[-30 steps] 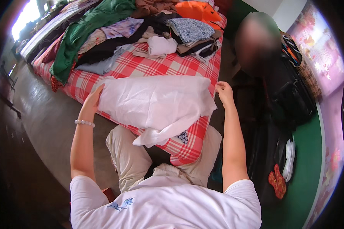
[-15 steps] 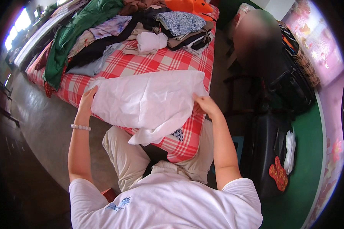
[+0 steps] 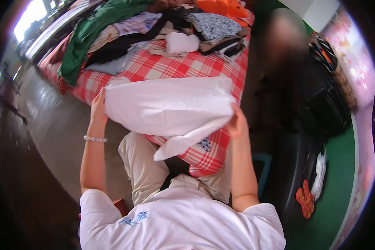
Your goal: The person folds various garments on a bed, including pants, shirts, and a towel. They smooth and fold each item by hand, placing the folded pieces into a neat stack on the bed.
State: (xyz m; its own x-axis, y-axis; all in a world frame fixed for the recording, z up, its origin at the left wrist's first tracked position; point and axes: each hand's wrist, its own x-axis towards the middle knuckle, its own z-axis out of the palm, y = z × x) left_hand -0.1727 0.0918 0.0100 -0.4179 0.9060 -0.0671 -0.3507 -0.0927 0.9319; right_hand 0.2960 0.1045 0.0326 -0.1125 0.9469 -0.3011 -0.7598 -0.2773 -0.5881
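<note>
Two bare hands pinch opposite ends of a smooth white cloth (image 3: pixel 171 100), which spans the near corner of the bed (image 3: pixel 150 68); whether it lies flat on the bed or is lifted slightly, I cannot tell. The left hand (image 3: pixel 98 106), just off the bed's left edge, has its fingers drawn together on the cloth's left end, their tips partly hidden by it. The right hand (image 3: pixel 238 121), by the bed's right edge, has bent fingers closed on the cloth's right end.

Both forearms reach forward toward the bed, set wide apart; a bracelet (image 3: pixel 95 138) of pale round beads circles the left wrist. The cloth looks thin and lightly creased, roughly oblong, with one narrow flap trailing off the bed's near edge toward the person's knees.

Red and white checks cover the bed. Toward its far side lie a rumpled green cloth (image 3: pixel 83 46), a bunched white bundle (image 3: pixel 182 43) and a folded, finely patterned blue-and-white cloth (image 3: pixel 214 26) atop darker folded fabrics.
</note>
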